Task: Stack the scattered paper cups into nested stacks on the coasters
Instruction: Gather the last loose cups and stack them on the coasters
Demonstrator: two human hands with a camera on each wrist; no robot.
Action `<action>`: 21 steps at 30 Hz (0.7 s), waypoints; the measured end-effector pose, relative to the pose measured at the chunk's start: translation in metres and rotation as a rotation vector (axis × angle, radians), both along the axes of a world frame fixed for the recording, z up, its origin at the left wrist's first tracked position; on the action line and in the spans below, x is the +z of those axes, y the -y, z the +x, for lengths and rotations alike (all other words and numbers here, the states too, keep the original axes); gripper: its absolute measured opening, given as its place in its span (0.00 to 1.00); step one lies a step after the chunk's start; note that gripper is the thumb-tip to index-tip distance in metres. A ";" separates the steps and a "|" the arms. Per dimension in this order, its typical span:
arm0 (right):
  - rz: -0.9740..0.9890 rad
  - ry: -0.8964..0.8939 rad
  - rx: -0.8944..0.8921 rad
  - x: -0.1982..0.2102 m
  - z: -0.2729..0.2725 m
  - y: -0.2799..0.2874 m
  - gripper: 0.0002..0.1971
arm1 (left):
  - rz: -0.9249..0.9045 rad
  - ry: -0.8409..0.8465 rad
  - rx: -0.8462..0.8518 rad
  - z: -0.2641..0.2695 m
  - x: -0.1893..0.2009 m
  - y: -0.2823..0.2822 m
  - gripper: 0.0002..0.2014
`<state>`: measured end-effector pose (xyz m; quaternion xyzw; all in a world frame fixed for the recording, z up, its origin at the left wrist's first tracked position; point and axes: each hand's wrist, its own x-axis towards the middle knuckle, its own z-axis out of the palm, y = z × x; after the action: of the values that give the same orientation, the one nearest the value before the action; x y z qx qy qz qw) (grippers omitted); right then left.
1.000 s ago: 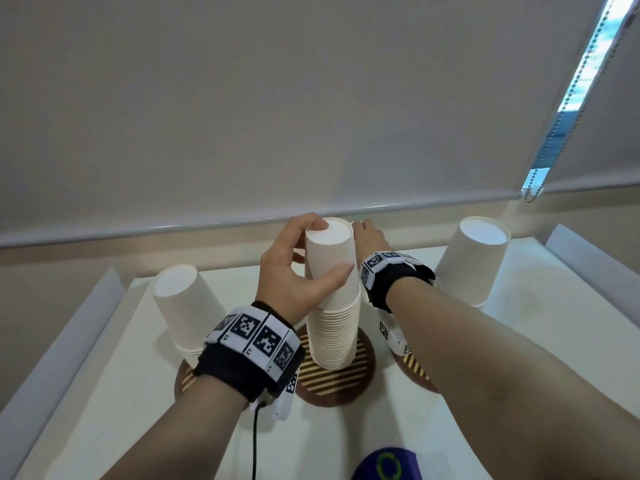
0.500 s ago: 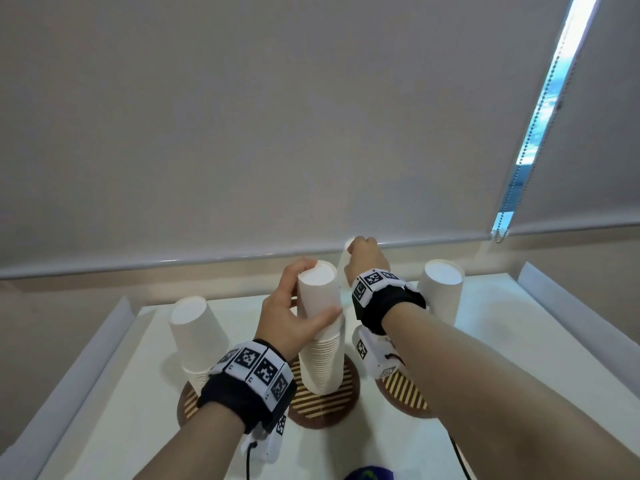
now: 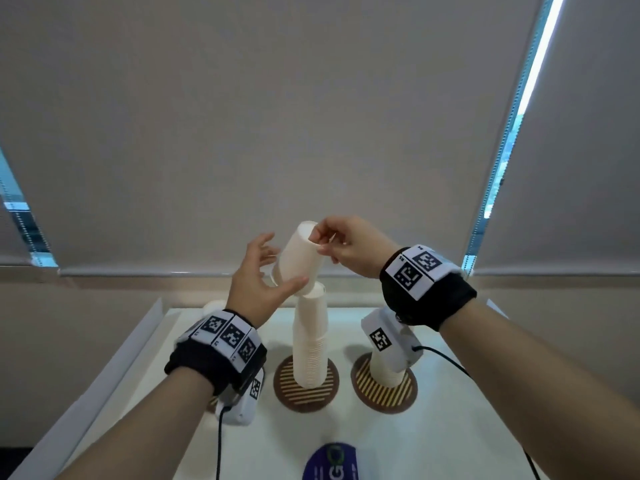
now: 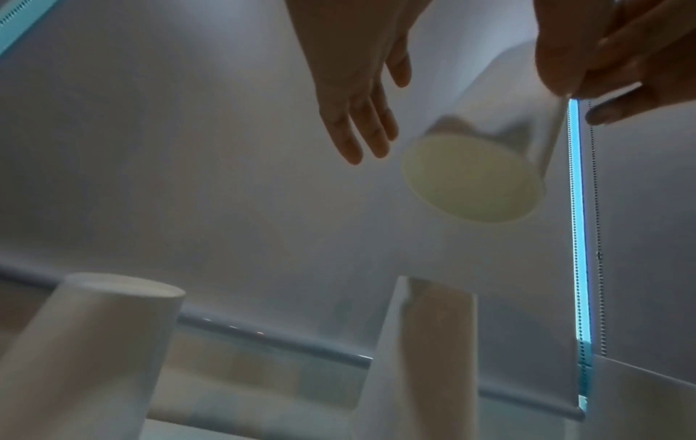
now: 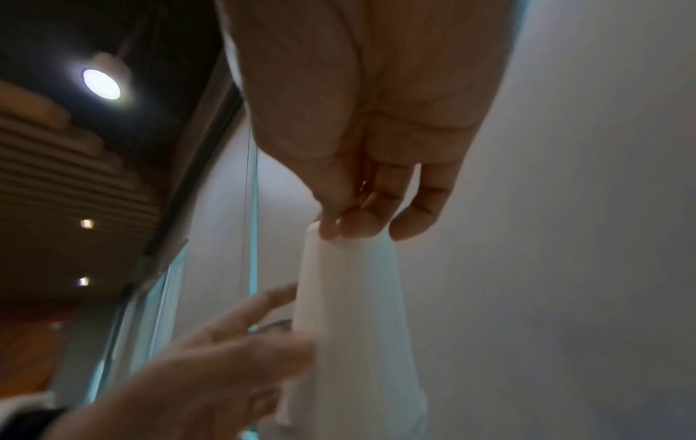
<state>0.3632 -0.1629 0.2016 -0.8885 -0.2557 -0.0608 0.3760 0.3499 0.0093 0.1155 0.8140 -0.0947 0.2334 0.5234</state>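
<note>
My right hand [image 3: 325,244] pinches the base of an upturned white paper cup [image 3: 298,258], which tilts just above the tall middle stack [image 3: 310,341] on its brown striped coaster [image 3: 306,389]. Beside the cup's lower wall my left hand [image 3: 263,271] is spread, thumb at the rim. From the left wrist the cup's mouth [image 4: 482,178] shows, with my straight left fingers [image 4: 361,128] apart from it. The right wrist view shows my right fingertips [image 5: 361,229] pinching the cup [image 5: 354,312]. A shorter stack [image 3: 384,374] stands on the right coaster [image 3: 384,393].
A third stack [image 4: 113,312] stands at the left, mostly hidden behind my left wrist in the head view. The white table has raised side walls [image 3: 138,334]. A blue object [image 3: 329,462] lies at the front edge. Window blinds hang behind.
My right hand has come up from behind the middle stack with a cup and holds it over the stack. My left hand has let go of the stack's top and opened.
</note>
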 end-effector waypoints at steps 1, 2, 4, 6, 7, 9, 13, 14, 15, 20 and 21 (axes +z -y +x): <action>0.016 -0.004 0.019 0.000 -0.007 -0.001 0.08 | 0.016 -0.009 -0.007 -0.005 0.001 0.002 0.40; 0.030 -0.012 0.034 -0.002 -0.013 -0.003 0.08 | 0.029 -0.009 -0.011 -0.010 0.002 0.004 0.39; 0.050 -0.059 0.072 -0.011 -0.021 -0.008 0.08 | 0.038 -0.010 -0.015 -0.018 0.002 0.009 0.37; 0.048 -0.091 0.092 -0.023 -0.026 -0.017 0.08 | 0.046 -0.034 -0.010 -0.022 0.003 0.013 0.35; 0.046 -0.089 0.081 -0.029 -0.027 -0.020 0.09 | 0.064 -0.046 -0.003 -0.024 0.002 0.014 0.32; 0.061 -0.042 0.029 -0.036 -0.027 -0.019 0.12 | 0.082 -0.039 0.028 -0.023 0.002 0.010 0.29; 0.068 0.055 -0.387 -0.060 -0.013 0.030 0.22 | -0.070 -0.052 0.243 -0.013 -0.001 -0.025 0.32; 0.041 0.014 -0.517 -0.071 -0.009 0.047 0.22 | -0.106 -0.075 0.304 -0.010 -0.003 -0.036 0.33; -0.012 -0.051 -0.613 -0.084 -0.006 0.061 0.23 | -0.131 -0.102 0.352 -0.006 -0.007 -0.046 0.34; -0.237 -0.198 -0.635 -0.137 0.003 0.081 0.24 | -0.122 -0.236 0.492 0.015 -0.041 -0.071 0.35; -0.252 -0.159 -0.635 -0.141 0.005 0.081 0.22 | -0.122 -0.261 0.515 0.018 -0.049 -0.073 0.35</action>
<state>0.3681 -0.2436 0.0610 -0.9651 0.0581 -0.0731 0.2445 0.3680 0.0825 0.0666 0.8014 0.1973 0.2574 0.5026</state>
